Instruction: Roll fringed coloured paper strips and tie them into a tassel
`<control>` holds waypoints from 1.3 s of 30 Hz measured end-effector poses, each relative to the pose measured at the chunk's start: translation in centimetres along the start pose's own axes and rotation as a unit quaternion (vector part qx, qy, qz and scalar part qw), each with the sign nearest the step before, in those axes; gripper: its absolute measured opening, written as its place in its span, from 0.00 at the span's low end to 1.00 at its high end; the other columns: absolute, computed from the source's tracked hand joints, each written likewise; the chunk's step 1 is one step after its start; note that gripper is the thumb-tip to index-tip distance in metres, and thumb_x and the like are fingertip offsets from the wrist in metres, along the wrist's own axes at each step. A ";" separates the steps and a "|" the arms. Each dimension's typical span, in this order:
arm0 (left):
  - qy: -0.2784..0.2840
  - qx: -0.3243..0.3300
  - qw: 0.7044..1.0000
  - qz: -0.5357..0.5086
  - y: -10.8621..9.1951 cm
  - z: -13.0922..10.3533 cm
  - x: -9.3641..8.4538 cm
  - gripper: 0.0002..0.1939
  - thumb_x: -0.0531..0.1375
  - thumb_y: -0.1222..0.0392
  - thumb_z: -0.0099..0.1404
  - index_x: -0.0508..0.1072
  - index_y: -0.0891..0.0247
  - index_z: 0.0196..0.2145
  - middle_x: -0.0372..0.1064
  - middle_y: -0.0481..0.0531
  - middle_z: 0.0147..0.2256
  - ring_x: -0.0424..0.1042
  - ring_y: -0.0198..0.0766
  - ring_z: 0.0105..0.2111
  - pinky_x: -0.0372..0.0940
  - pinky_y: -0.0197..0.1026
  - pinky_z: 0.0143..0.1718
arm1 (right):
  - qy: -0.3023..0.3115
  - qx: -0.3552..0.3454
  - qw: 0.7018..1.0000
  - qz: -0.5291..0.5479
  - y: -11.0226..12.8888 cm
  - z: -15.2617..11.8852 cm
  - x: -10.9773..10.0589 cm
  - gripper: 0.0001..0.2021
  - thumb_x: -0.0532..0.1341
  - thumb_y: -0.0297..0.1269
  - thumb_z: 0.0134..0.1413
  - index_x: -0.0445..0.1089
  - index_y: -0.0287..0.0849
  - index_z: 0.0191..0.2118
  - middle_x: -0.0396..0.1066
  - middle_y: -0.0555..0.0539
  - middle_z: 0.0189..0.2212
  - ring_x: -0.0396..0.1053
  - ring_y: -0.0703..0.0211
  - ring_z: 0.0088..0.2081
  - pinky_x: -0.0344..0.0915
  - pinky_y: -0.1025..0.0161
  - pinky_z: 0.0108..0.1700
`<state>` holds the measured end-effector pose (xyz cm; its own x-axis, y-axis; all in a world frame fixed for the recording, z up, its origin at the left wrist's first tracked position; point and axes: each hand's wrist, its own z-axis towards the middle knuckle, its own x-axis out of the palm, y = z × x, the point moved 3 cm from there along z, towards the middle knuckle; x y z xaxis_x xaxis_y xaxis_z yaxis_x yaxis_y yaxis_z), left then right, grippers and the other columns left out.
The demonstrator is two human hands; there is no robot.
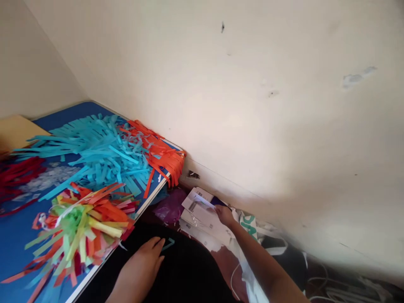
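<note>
My right hand (224, 214) reaches down over a stack of white boxes (205, 223) beside the wall, its fingers closed on the edge of a thin whitish sheet (203, 200). Near the table edge, my left hand (143, 263) rests over the dark cloth on my lap. Its fingers lie fairly close together with the tips slightly apart, next to a small teal paper strip (168, 245) on the cloth. A multicoloured bunch of paper fringe (85, 227) lies at the table's near edge, left of my left hand.
On the blue table (15, 240) are turquoise fringe (104, 151), orange fringe (158, 151) hanging over the corner, and red strips (22, 174). A purple bag (170, 206), white bags and cables are on the floor. A wall runs behind.
</note>
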<state>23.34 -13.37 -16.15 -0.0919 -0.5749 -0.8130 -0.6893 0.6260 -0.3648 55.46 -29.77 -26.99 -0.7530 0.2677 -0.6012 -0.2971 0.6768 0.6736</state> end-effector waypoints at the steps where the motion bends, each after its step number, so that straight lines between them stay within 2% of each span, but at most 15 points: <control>1: 0.026 0.002 1.000 0.003 -0.4 0.0 0.1 0.18 0.59 0.66 0.60 0.75 0.58 0.48 0.72 0.57 0.50 0.73 0.46 0.49 0.66 0.45 0.50 | -0.002 -0.010 1.000 0.020 0.4 -0.4 -1.0 0.16 0.60 0.47 0.64 0.73 0.37 0.40 0.74 0.44 0.40 0.72 0.53 0.44 0.68 0.52 0.49; 6: 0.028 -0.003 0.999 -0.029 -0.7 3.6 -1.4 0.10 0.55 0.65 0.61 0.77 0.62 0.30 0.76 0.56 0.33 0.76 0.47 0.38 0.67 0.46 0.43 | 0.007 -0.044 0.987 0.152 2.1 -3.1 -6.0 0.27 0.57 0.60 0.55 0.75 0.37 0.38 0.77 0.41 0.34 0.74 0.48 0.38 0.69 0.52 0.44; 9: -0.047 -0.025 0.997 -0.058 -0.9 5.4 -2.1 0.19 0.47 0.64 0.65 0.74 0.70 0.45 0.73 0.70 0.47 0.71 0.56 0.52 0.62 0.56 0.54 | 0.012 -0.053 0.971 0.232 3.4 -4.3 -8.1 0.28 0.59 0.61 0.52 0.73 0.39 0.45 0.78 0.41 0.37 0.75 0.48 0.39 0.70 0.52 0.45; 13: -0.088 -0.001 0.989 -0.118 -3.0 5.0 -2.3 0.39 0.59 0.62 0.56 0.56 0.72 0.64 0.52 0.72 0.66 0.49 0.59 0.67 0.50 0.60 0.64 | 0.013 -0.084 0.951 0.297 6.9 -4.8 -8.9 0.27 0.63 0.61 0.49 0.74 0.41 0.44 0.77 0.40 0.39 0.76 0.48 0.40 0.69 0.51 0.50; 16: -0.067 0.087 0.960 -0.259 -5.0 2.4 -3.5 0.42 0.65 0.55 0.53 0.60 0.64 0.64 0.59 0.63 0.64 0.60 0.54 0.63 0.59 0.52 0.62 | 0.037 -0.129 0.933 0.332 11.6 -5.1 -7.9 0.25 0.66 0.58 0.48 0.75 0.41 0.42 0.78 0.40 0.39 0.76 0.48 0.40 0.68 0.51 0.51; 18: -0.089 0.129 0.892 -0.425 -5.2 -0.2 -5.4 0.27 0.62 0.49 0.60 0.71 0.61 0.55 0.72 0.59 0.55 0.72 0.51 0.54 0.67 0.49 0.55 | 0.071 -0.182 0.906 0.375 15.7 -5.5 -6.7 0.23 0.68 0.55 0.49 0.75 0.40 0.43 0.77 0.40 0.40 0.75 0.49 0.40 0.68 0.52 0.50; 21: -0.256 0.068 0.743 -0.614 -2.1 -5.6 -8.8 0.11 0.65 0.51 0.59 0.79 0.60 0.36 0.80 0.50 0.37 0.78 0.43 0.36 0.73 0.40 0.42 | 0.199 -0.272 0.849 0.407 22.9 -6.2 -3.9 0.25 0.71 0.50 0.48 0.73 0.41 0.48 0.77 0.42 0.40 0.74 0.54 0.38 0.70 0.57 0.45; 23: -0.400 -0.003 0.590 -0.701 1.1 -10.0 -10.5 0.05 0.68 0.55 0.56 0.77 0.58 0.30 0.79 0.43 0.28 0.76 0.35 0.27 0.73 0.32 0.34 | 0.301 -0.308 0.806 0.406 27.6 -6.9 -1.1 0.28 0.73 0.48 0.45 0.71 0.41 0.51 0.77 0.45 0.38 0.74 0.58 0.34 0.69 0.63 0.40; 26: -0.526 -0.046 0.360 -0.770 4.6 -16.3 -11.4 0.07 0.61 0.59 0.63 0.78 0.53 0.38 0.80 0.41 0.32 0.79 0.33 0.33 0.74 0.30 0.36 | 0.409 -0.312 0.737 0.438 33.9 -9.2 4.5 0.32 0.74 0.51 0.42 0.70 0.43 0.51 0.76 0.47 0.35 0.73 0.60 0.31 0.69 0.64 0.36; 28: -0.554 -0.033 0.278 -0.784 5.9 -19.4 -10.8 0.15 0.55 0.62 0.68 0.74 0.49 0.49 0.80 0.41 0.41 0.78 0.32 0.42 0.73 0.31 0.42 | 0.467 -0.293 0.695 0.462 37.2 -12.1 8.3 0.32 0.73 0.57 0.40 0.72 0.41 0.48 0.76 0.45 0.34 0.74 0.58 0.31 0.69 0.63 0.36; 31: -0.594 -0.003 0.227 -0.772 7.3 -22.2 -8.5 0.21 0.54 0.63 0.70 0.68 0.46 0.57 0.77 0.40 0.48 0.76 0.31 0.48 0.71 0.29 0.47 | 0.520 -0.264 0.649 0.488 40.6 -16.8 12.0 0.28 0.67 0.62 0.47 0.74 0.39 0.41 0.76 0.44 0.32 0.74 0.56 0.31 0.69 0.63 0.34; 33: -0.624 0.016 0.213 -0.751 8.0 -23.3 -6.8 0.22 0.56 0.60 0.69 0.66 0.45 0.59 0.76 0.41 0.50 0.75 0.32 0.50 0.70 0.30 0.49 | 0.535 -0.270 0.639 0.481 41.9 -19.1 12.8 0.28 0.67 0.60 0.47 0.74 0.39 0.42 0.76 0.44 0.33 0.75 0.56 0.31 0.69 0.62 0.35; 35: -0.626 0.024 0.252 -0.738 8.2 -23.9 -5.8 0.22 0.58 0.54 0.68 0.66 0.42 0.59 0.77 0.42 0.49 0.76 0.35 0.49 0.72 0.32 0.48 | 0.519 -0.305 0.664 0.443 42.9 -20.0 12.5 0.26 0.71 0.55 0.44 0.73 0.40 0.43 0.76 0.45 0.34 0.75 0.55 0.33 0.70 0.61 0.37; 36: -0.613 0.022 0.317 -0.723 8.1 -24.1 -5.9 0.22 0.59 0.50 0.67 0.67 0.42 0.58 0.78 0.44 0.47 0.77 0.38 0.48 0.74 0.35 0.46 | 0.499 -0.326 0.685 0.419 43.4 -20.0 11.9 0.25 0.72 0.52 0.44 0.72 0.40 0.43 0.76 0.46 0.34 0.74 0.56 0.34 0.70 0.62 0.38; 39: -0.537 0.004 0.652 -0.535 6.3 -25.0 -7.8 0.25 0.59 0.41 0.64 0.69 0.46 0.58 0.80 0.52 0.43 0.78 0.50 0.45 0.77 0.49 0.40 | 0.434 -0.405 0.736 0.327 45.2 -18.9 8.0 0.19 0.69 0.47 0.48 0.72 0.39 0.42 0.75 0.48 0.32 0.72 0.60 0.31 0.67 0.66 0.33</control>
<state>1.73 -18.15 -0.77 0.9981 0.0132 0.0605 0.0573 0.1743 -0.9830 24.92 -9.98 6.80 -0.8775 -0.4213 0.2290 0.3071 -0.1268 0.9432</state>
